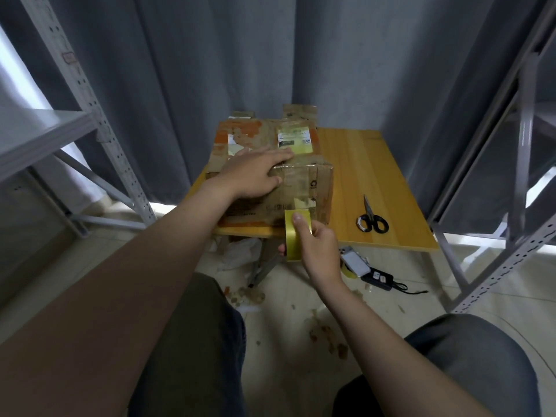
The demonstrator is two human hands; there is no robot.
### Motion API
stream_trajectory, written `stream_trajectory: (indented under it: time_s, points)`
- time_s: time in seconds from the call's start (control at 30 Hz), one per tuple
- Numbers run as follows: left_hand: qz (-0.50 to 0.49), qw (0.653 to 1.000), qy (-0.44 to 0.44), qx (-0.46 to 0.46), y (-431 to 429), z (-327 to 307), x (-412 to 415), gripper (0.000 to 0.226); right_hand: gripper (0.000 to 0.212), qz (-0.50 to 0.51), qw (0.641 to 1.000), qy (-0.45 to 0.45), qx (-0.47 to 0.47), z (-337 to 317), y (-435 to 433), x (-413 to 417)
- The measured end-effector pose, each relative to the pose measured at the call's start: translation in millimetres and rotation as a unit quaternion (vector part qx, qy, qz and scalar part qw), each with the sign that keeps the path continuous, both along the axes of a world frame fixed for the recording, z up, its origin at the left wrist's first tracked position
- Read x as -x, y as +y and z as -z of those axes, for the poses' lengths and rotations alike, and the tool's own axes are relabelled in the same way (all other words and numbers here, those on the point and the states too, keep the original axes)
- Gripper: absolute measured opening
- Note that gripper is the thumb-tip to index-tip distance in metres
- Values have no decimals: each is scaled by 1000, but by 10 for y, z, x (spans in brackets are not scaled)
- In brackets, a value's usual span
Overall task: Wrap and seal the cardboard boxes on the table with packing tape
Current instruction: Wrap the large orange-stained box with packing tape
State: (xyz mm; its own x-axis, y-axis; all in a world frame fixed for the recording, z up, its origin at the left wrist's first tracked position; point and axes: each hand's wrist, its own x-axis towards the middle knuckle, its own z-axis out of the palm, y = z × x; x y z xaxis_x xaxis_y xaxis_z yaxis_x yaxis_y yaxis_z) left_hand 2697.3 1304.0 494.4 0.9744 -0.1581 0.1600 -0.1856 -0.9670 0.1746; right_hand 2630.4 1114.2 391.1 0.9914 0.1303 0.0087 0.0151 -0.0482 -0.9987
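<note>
A worn cardboard box (313,188) stands at the near left of the yellow wooden table (370,164), with a larger labelled box (264,136) behind it. My left hand (255,173) lies flat on top of the near box, fingers straight. My right hand (316,248) grips a roll of yellow packing tape (296,236) just below the table's front edge. A clear strip of tape runs from the roll up the box's front face.
Black-handled scissors (371,218) lie on the table right of the box. On the floor below lie a phone (355,261), a black device with a cable (379,279), paper scraps and debris. Grey metal shelving stands at both sides, curtains behind.
</note>
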Motion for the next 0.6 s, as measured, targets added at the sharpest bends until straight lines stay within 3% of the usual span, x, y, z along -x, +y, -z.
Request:
stream_trajectory:
  time_s: [0.07,0.17,0.23,0.3,0.37,0.47,0.53,0.6]
  points:
    - [0,999,-5,41,-9,-26,37,63,47,18,999,-14,24,-7,-20,-41]
    - [-11,985,-27,172,-14,-39,170,59,42,79,996,-24,26,-31,-97,-130]
    - [-45,967,-139,211,5,20,288,57,36,126,991,-32,11,-71,-172,-219]
    - [-117,922,-291,227,46,164,406,59,32,148,988,-31,0,-124,-229,-342]
    - [-225,849,-346,330,83,348,514,62,32,144,989,-19,-1,-157,-264,-457]
    - [-310,754,-233,531,106,640,581,61,40,111,994,21,4,-163,-264,-555]
    - [-306,746,-151,571,121,809,604,51,49,78,996,49,5,-146,-219,-565]
    - [-295,753,-129,574,148,903,608,40,51,69,996,57,5,-129,-162,-556]
